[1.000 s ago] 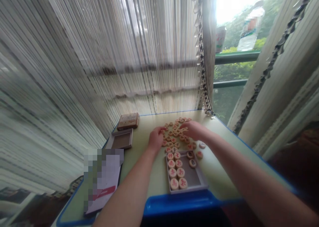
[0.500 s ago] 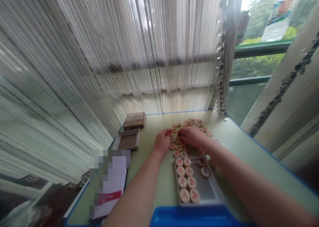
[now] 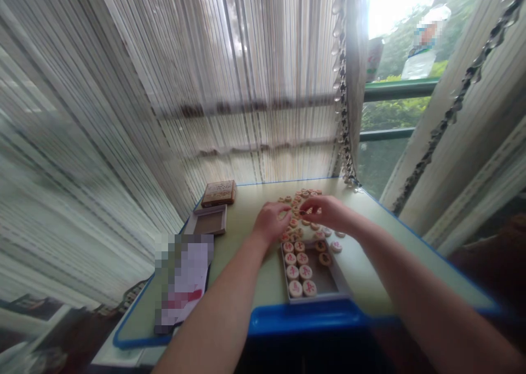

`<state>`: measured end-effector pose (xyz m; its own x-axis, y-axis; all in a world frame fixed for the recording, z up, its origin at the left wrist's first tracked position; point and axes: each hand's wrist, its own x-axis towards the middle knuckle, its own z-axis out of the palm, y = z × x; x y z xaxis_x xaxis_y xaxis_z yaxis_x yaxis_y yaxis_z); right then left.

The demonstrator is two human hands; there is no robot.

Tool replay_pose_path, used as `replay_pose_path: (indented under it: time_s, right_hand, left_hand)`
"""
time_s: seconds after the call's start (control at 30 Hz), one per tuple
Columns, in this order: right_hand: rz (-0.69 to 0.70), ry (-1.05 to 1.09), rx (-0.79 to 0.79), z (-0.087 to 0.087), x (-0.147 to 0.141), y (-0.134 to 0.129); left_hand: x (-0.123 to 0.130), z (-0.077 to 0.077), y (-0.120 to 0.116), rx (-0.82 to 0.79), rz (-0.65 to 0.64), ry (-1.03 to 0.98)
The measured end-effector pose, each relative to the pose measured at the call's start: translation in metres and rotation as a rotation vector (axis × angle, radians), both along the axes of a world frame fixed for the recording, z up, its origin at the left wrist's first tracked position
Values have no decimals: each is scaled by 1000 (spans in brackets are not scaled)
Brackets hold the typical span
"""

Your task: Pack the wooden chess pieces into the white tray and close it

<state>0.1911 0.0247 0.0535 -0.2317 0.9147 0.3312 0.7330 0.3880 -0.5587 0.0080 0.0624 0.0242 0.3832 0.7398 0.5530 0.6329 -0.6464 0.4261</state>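
Loose round Chinese chess pieces (image 3: pixel 294 223) lie in a cluster on the pale green table (image 3: pixel 246 253). At the cluster's left edge is my left hand (image 3: pixel 271 221), its fingers curved and the thumb apart from them. My right hand (image 3: pixel 326 212) is over the right side, thumb and fingertips pinched round a piece with a dark face (image 3: pixel 303 213). Closer to me sits a shallow open box (image 3: pixel 329 282). Red-marked pieces (image 3: pixel 304 271) fill two columns along its left side, and two dark-marked pieces (image 3: pixel 324 259) lie at its upper right.
To the left are an empty box lid (image 3: pixel 206 220), a brown printed box (image 3: pixel 218 193) and a phone-like flat object (image 3: pixel 187 286), partly blurred out. A blue rim (image 3: pixel 304 319) edges the table. String curtains (image 3: pixel 255 78) hang behind; a bottle (image 3: pixel 423 51) stands by the window.
The view has shifted, so the table looks higher. My right hand has drawn back to the right from among the pieces, with a piece at its fingertips. My left thumb and fingers have spread.
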Motion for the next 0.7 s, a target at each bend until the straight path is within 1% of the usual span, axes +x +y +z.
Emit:
replay_pose_path:
  time_s: [0.07,0.17,0.27,0.33,0.4,0.5,0.57,0.63,0.7]
  right_hand:
    - [-6,39,-8,-6,8,-20]
    - [-19,88,14,-24,17,-43]
    - [-32,83,38,-41,20,-53]
    - [-25,67,54,-46,20,-55]
    - [-18,70,46,-46,18,-55]
    - [-17,102,23,-43,16,-55]
    - [-8,95,31,-41,17,-56]
    - [-10,52,57,-39,18,-56]
    - [-27,1,83,-39,19,-55]
  left_hand:
    - [4,4,-8,-7,-50,0]
    - [11,7,-20,-50,-122,7]
    - [17,5,-30,-100,-159,-14]
    - [21,1,-33,-151,-169,-86]
    - [22,-1,-33,-239,-163,-205]
    - [21,-2,-28,-383,-115,-412]
    - [19,-1,-25,-436,-83,-514]
    - [18,1,-22,-449,-72,-555]
    - [18,0,-21,-440,-74,-538]
